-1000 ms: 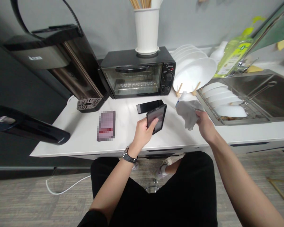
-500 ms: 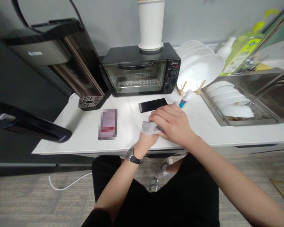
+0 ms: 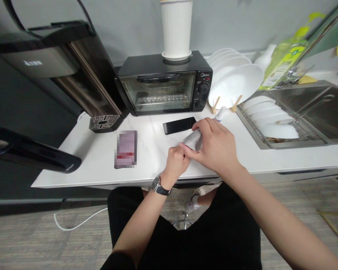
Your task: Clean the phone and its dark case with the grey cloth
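A thin, pale grey cloth point(image 3: 193, 140) is pinched between the thumb and fingers of my right hand point(image 3: 218, 144), above the counter. Close against it, my left hand point(image 3: 177, 162) is closed, the fingers curled; what they grip is hidden. A black watch point(image 3: 157, 185) is strapped on the left wrist. Just behind the hands lies a black smartphone point(image 3: 178, 125), screen up. Beyond my right fingers stands a small bottle with a white cap point(image 3: 221, 112), its lower part covered by the hand. A flat purple item point(image 3: 126, 149), blurred by pixels, lies to the left.
A black toaster oven point(image 3: 163, 92) bearing a white pot point(image 3: 177, 30) stands at the back. Left are a drinks dispenser point(image 3: 101, 86) and a dark cylindrical device point(image 3: 30, 152). Right are racked plates point(image 3: 236, 84), a green soap bottle point(image 3: 284, 60) and a sink point(image 3: 321, 116) with bowls point(image 3: 278, 130).
The cloth has moved off the top of my left hand, up and right with my right hand. My right hand has turned, and its thumb now shows. The view has shifted slightly.
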### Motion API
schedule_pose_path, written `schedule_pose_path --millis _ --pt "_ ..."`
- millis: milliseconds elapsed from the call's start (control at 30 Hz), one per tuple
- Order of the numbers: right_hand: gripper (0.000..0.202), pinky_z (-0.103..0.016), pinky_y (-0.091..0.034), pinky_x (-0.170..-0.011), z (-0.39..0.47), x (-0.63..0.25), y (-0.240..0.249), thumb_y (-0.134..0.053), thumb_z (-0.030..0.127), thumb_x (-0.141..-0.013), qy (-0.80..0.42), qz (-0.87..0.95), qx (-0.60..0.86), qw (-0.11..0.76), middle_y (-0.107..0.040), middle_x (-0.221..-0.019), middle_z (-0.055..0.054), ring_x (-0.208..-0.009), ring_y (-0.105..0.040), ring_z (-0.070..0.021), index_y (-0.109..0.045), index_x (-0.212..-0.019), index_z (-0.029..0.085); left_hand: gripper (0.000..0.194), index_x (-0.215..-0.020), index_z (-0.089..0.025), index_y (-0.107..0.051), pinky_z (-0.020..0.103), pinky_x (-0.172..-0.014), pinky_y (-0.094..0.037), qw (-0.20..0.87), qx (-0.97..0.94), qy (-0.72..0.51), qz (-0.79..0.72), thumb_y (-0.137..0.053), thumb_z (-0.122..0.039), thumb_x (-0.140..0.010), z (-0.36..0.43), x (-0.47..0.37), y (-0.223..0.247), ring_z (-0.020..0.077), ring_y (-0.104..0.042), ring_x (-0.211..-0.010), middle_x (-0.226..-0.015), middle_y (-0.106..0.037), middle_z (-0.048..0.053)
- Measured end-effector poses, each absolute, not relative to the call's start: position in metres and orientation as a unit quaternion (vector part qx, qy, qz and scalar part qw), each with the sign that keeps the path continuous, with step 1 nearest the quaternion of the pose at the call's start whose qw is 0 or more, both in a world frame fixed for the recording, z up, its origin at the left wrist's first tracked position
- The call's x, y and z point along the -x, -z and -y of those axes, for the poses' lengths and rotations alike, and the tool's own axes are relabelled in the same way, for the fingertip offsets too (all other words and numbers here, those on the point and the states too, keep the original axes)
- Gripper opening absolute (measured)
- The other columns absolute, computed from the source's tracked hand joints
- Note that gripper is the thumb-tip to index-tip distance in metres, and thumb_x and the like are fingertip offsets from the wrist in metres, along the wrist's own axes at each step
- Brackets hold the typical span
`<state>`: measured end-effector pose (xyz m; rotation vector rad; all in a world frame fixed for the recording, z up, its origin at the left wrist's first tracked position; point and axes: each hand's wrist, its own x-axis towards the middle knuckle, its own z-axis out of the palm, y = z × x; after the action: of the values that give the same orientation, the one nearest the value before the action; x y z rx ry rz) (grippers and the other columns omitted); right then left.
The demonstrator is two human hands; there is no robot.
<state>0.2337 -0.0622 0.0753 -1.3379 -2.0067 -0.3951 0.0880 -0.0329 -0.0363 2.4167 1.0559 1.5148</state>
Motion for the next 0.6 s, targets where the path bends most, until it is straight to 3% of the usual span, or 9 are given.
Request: schedule_pose_path --millis 133,233,300,367,500,600 --pt "0.019 -0.043 -0.048 -0.091 0.061 -0.22 -0.078 -0.053 0.031 -0.101 0.168 0.848 0.387 0.32 -0.071 -0.092 -0.01 -0.09 -0.061 -0.0277 -0.066 -0.096 0.018 0.02 -0.068 -0.022 -0.051 0.03 -0.055 -0.044 0.045 -0.789 -0.494 -0.362 -0.057 -0.011 -0.083 0.03 -0.087 0.045 0.0194 -0.062 -0.056 -0.059 -0.062 0.004" --pt "0.022 -0.04 -0.047 -0.096 0.054 -0.223 -0.078 -0.047 0.013 -0.102 0.173 0.891 0.288 0.305 -0.075 -0.102 -0.008 -0.093 -0.063 -0.0235 -0.068 -0.106 0.018 0.019 -0.068 -0.022 -0.052 0.031 -0.055 -0.042 0.035 -0.786 -0.496 -0.368 -0.058 -0.011 -0.081 0.029 -0.087 0.048 0.0205 -0.062 -0.057 -0.06 -0.062 0.004" --pt "0.023 -0.04 -0.048 -0.093 0.05 -0.229 -0.078 -0.048 0.018 -0.104 0.169 0.901 0.267 0.298 -0.075 -0.108 -0.009 -0.095 -0.064 -0.0242 -0.067 -0.117 0.016 0.017 -0.068 -0.022 -0.054 0.031 -0.056 -0.042 0.03 -0.788 -0.494 -0.365 -0.057 -0.011 -0.079 0.029 -0.086 0.046 0.0209 -0.062 -0.057 -0.062 -0.063 0.004" --pt "0.03 -0.041 -0.049 -0.087 0.048 -0.237 -0.077 -0.053 0.033 -0.104 0.152 0.892 0.299 0.304 -0.075 -0.107 -0.011 -0.096 -0.064 -0.027 -0.065 -0.124 0.014 0.018 -0.066 -0.022 -0.055 0.032 -0.058 -0.044 0.03 -0.794 -0.489 -0.36 -0.056 -0.011 -0.08 0.029 -0.085 0.044 0.0209 -0.062 -0.058 -0.062 -0.063 0.004" --pt "0.05 -0.037 -0.047 -0.074 0.05 -0.246 -0.077 -0.064 0.063 -0.093 0.092 0.818 0.461 0.331 -0.074 -0.103 -0.01 -0.09 -0.067 -0.0274 -0.065 -0.114 0.018 0.028 -0.06 -0.022 -0.052 0.03 -0.058 -0.043 0.047 -0.802 -0.473 -0.36 -0.053 -0.009 -0.086 0.032 -0.085 0.038 0.0176 -0.06 -0.053 -0.055 -0.059 0.001" --pt "0.052 -0.038 -0.048 -0.073 0.054 -0.242 -0.078 -0.065 0.067 -0.09 0.072 0.787 0.516 0.331 -0.072 -0.1 -0.01 -0.087 -0.067 -0.0278 -0.064 -0.11 0.019 0.031 -0.06 -0.022 -0.05 0.029 -0.058 -0.043 0.061 -0.8 -0.47 -0.368 -0.052 -0.01 -0.089 0.032 -0.086 0.037 0.0156 -0.058 -0.051 -0.054 -0.058 0.0"
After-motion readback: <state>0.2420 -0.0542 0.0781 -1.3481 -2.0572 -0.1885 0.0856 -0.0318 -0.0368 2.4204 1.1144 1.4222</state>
